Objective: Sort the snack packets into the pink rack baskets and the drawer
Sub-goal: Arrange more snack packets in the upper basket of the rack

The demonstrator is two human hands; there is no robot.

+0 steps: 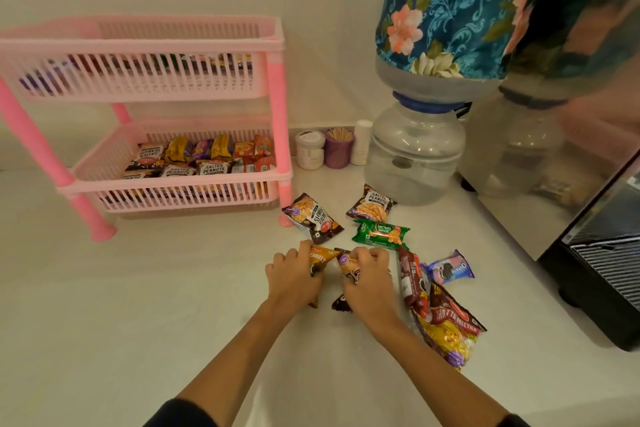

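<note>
My left hand grips an orange peanut packet on the white counter. Beside it my right hand is closed on another peanut packet. Loose packets lie around: two salted peanut packets, a green biscuit packet, a brown packet, an Oreo packet and a large red-yellow bag. The pink rack stands at the left; its lower basket holds several packets, its upper basket holds some behind the slats. No drawer is in view.
A water bottle with a floral cover sits upturned on a clear dispenser behind the packets. A white jar, a purple toothpick cup and a white bottle stand by the wall. A shiny dark appliance fills the right.
</note>
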